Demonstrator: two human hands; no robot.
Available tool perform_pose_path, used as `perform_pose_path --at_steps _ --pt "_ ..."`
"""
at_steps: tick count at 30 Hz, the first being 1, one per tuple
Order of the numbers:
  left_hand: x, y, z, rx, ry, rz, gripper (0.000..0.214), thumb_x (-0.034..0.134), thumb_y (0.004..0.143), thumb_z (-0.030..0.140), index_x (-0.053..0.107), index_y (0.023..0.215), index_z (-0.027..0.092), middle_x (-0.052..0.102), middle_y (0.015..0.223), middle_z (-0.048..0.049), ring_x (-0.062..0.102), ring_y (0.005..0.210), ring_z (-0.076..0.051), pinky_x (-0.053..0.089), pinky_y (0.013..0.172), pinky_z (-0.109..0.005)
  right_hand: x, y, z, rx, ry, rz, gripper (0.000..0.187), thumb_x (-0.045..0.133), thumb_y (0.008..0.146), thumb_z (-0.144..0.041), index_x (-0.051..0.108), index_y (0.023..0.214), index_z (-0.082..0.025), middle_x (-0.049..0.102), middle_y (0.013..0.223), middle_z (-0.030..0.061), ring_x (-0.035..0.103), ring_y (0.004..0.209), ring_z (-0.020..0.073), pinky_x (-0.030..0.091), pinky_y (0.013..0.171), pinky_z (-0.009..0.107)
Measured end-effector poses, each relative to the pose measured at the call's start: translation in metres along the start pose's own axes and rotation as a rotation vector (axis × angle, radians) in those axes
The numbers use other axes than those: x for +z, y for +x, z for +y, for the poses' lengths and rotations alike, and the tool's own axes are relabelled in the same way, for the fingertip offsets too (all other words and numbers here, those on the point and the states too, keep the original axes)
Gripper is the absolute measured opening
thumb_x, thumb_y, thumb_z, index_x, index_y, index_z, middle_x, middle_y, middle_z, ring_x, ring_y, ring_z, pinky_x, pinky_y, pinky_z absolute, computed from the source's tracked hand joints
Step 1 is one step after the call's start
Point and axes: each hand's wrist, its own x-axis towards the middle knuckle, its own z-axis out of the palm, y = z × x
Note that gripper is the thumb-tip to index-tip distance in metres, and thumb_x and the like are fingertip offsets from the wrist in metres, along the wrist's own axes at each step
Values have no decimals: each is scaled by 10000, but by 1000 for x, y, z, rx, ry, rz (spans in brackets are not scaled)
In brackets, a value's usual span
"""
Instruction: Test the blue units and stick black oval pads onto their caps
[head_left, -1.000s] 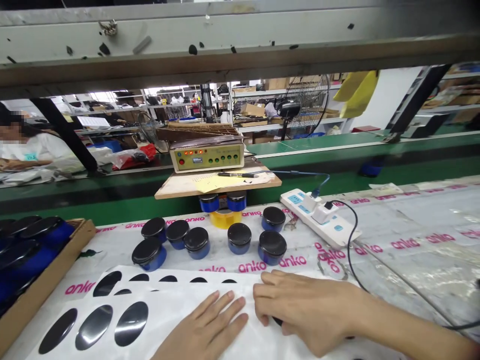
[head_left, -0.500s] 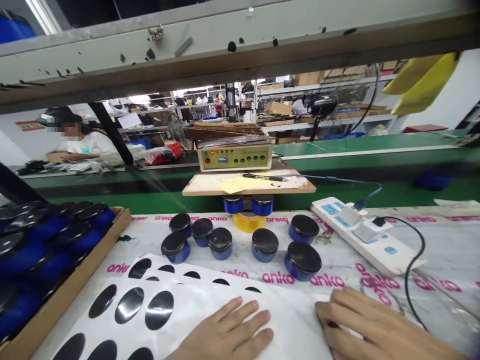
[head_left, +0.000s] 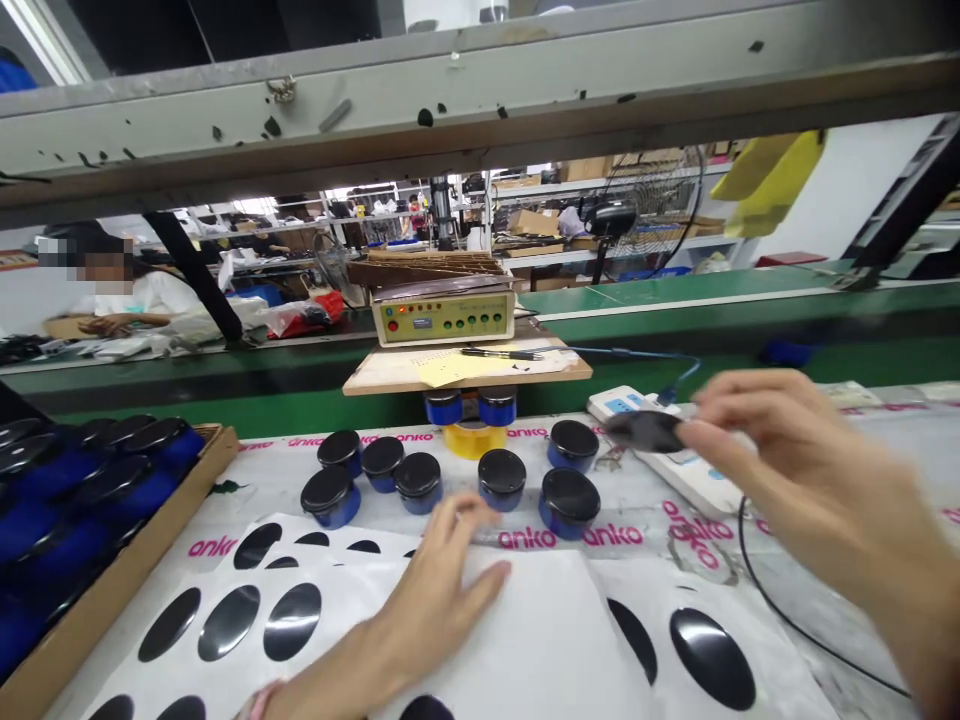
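Observation:
My right hand [head_left: 795, 480], blurred by motion, is raised at the right and pinches a black round sticker [head_left: 645, 432] by its edge. My left hand [head_left: 450, 570] rests over the white sticker sheet [head_left: 525, 610], fingers apart and holding nothing, its fingertips close to a blue round container with a black top [head_left: 502, 475]. Several more such containers stand about, among them one at the right [head_left: 570, 500]. Other black oval stickers [head_left: 292, 620] remain on the sheets at the left, and a further sticker [head_left: 712, 655] lies on backing at the right.
A cardboard tray [head_left: 180, 510] full of blue containers borders the left. Behind stands a control box [head_left: 446, 318] on a wooden board [head_left: 360, 375]. A white power strip [head_left: 705, 485] with cables lies behind my right hand. A co-worker [head_left: 135, 295] sits far left.
My right hand has risen from the sheet with a black sticker in its fingers, uncovering stickers at the right. My left hand has moved forward toward the containers. The view has shifted slightly.

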Motion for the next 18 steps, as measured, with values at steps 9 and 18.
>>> perform_pose_path --at_steps 9,18 --pt "18 62 -24 -180 -443 81 588 752 671 284 470 1182 217 619 1143 -45 584 1044 -218 438 939 -364 102 -9 4 258 405 -256 328 559 811 -477 550 650 -192 505 983 55 508 967 211 384 868 356" --pt "18 59 -29 -170 -513 -17 630 766 657 258 451 1203 231 625 1120 -58 602 1009 -228 464 889 -341 116 -29 7 190 144 -359 307 449 884 -454 574 724 -223 499 1023 65 411 1070 256 308 937 457"
